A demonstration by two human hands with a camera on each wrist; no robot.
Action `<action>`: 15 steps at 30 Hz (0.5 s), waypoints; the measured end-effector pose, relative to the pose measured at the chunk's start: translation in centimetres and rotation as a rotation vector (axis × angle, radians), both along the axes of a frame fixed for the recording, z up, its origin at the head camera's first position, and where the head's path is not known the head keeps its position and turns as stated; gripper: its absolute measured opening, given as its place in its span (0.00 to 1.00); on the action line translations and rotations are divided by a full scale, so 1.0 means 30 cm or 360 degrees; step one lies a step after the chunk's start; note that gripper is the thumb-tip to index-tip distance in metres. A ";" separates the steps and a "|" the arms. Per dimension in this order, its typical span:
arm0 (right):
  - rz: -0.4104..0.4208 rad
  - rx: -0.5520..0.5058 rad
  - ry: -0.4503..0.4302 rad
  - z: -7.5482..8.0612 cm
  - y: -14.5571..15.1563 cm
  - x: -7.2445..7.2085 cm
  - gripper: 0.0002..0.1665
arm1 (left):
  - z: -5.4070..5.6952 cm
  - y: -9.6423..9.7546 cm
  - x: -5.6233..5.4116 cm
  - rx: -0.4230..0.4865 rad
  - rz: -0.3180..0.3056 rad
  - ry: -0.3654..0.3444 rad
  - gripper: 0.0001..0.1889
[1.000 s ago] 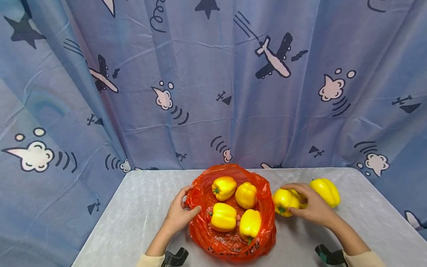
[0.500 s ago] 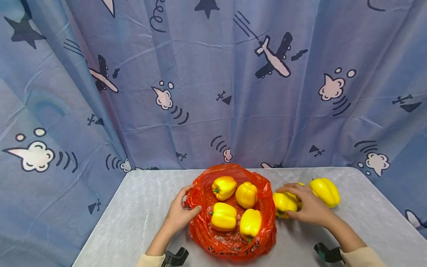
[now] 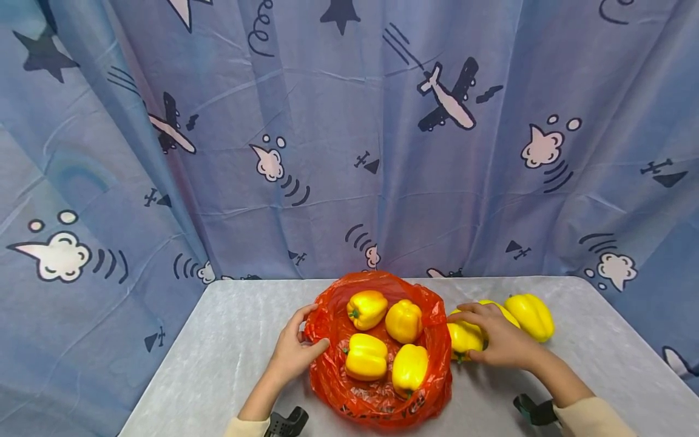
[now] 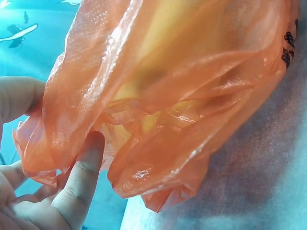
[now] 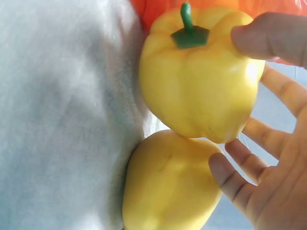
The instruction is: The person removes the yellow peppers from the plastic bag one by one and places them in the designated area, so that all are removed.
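Behind everything hangs a patterned curtain (image 3: 327, 237), the largest thing in view, with the pale tabletop (image 3: 229, 364) in front. A red plastic bag (image 3: 326, 379) sits on that, its mouth spread upward. On its left edge the left hand (image 3: 295, 349) pinches crinkled film between thumb and fingers; a light hold should steady the bag without stretching it. Across from it, the right hand (image 3: 502, 337) has thumb and fingers around a yellow bell pepper (image 5: 201, 91) just beside the bag's wall; whether the two touch is unclear. Keeping the fingers spread opposite the thumb should stop the smooth skin slipping. Four peppers (image 3: 366, 357) lie inside the bag. A second loose pepper (image 5: 168, 187) is close to the gripped one and easily nudged; a third (image 3: 530, 317) lies farther right. Smallest is the green stem (image 5: 188, 34), probably a poor handle.
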State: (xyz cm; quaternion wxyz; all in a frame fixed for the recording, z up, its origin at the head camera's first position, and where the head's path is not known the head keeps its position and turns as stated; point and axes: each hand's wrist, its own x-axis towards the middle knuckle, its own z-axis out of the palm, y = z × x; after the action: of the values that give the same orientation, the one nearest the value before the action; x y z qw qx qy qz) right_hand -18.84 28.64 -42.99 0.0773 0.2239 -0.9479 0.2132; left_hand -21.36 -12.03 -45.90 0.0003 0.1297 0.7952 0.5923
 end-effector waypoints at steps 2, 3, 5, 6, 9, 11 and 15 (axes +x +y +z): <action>0.0005 0.0008 -0.0010 -0.006 0.000 -0.001 0.37 | 0.000 0.000 0.001 0.0001 -0.0002 -0.0001 0.35; 0.0007 0.0007 -0.0016 -0.008 0.002 -0.002 0.37 | 0.000 0.000 0.001 0.0002 -0.0003 -0.0003 0.35; 0.0003 -0.0001 -0.0032 -0.012 0.002 -0.001 0.38 | 0.000 0.000 0.001 0.0001 -0.0006 -0.0007 0.35; 0.0001 -0.0011 -0.0037 -0.014 0.002 -0.001 0.38 | 0.000 0.000 0.001 0.0001 -0.0007 -0.0008 0.35; -0.0005 -0.0039 -0.0036 -0.017 0.004 0.001 0.39 | 0.000 0.001 0.002 0.0002 -0.0007 -0.0013 0.35; -0.0015 -0.0062 -0.0027 -0.014 0.005 0.004 0.38 | 0.000 0.002 0.002 -0.0001 -0.0003 -0.0014 0.35; -0.0036 -0.0109 0.0016 0.004 0.006 0.009 0.36 | 0.002 0.002 0.003 -0.0012 0.0006 -0.0015 0.36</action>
State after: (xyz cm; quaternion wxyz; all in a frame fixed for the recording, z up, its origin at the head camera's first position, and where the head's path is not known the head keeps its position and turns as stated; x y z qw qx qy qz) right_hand -18.56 28.81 -42.88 0.0921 0.2113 -0.9421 0.2434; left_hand -21.26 -11.96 -45.83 0.0035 0.1253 0.7978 0.5898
